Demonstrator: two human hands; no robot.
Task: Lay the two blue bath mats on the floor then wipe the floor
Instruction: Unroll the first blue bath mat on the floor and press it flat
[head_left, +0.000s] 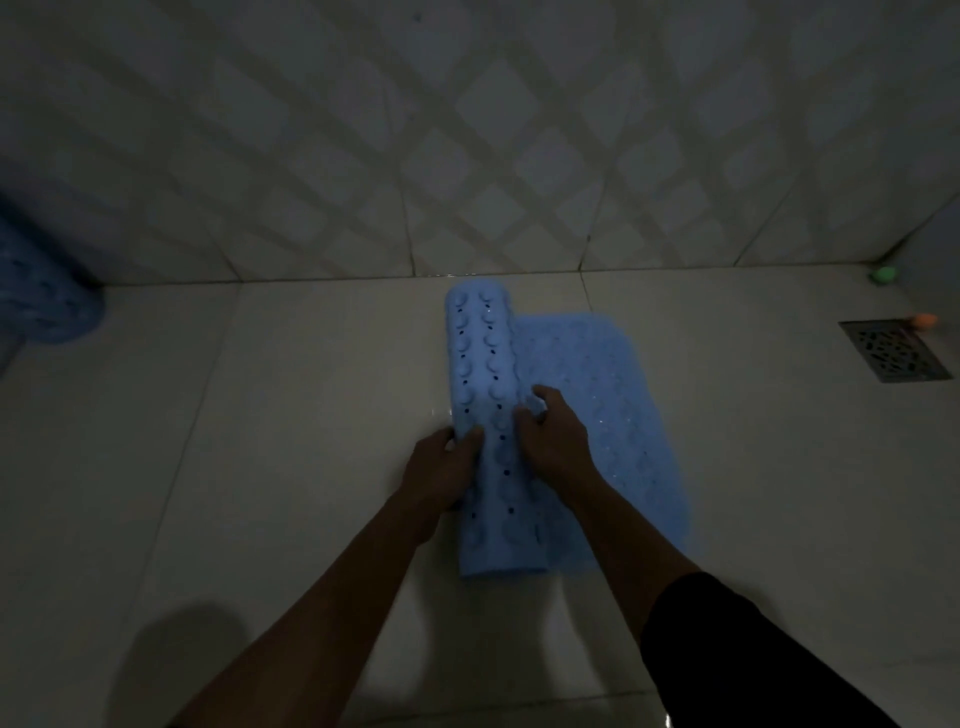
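A light blue bath mat (587, 374) lies partly unrolled on the pale tiled floor, its right part flat. Its left part is still a roll (480, 353) that shows suction cups and small holes. My left hand (441, 467) grips the roll's left side near its lower half. My right hand (550, 431) presses on the roll's right edge where it meets the flat part. A second blue bath mat (47, 291) stands rolled or bunched at the far left against the wall, partly cut off by the frame.
The room is dim. A patterned tile wall (467, 145) rises just behind the mat. A metal floor drain (896, 351) sits at the right, with a small orange thing (923, 319) beside it and a small green thing (884, 274) in the corner.
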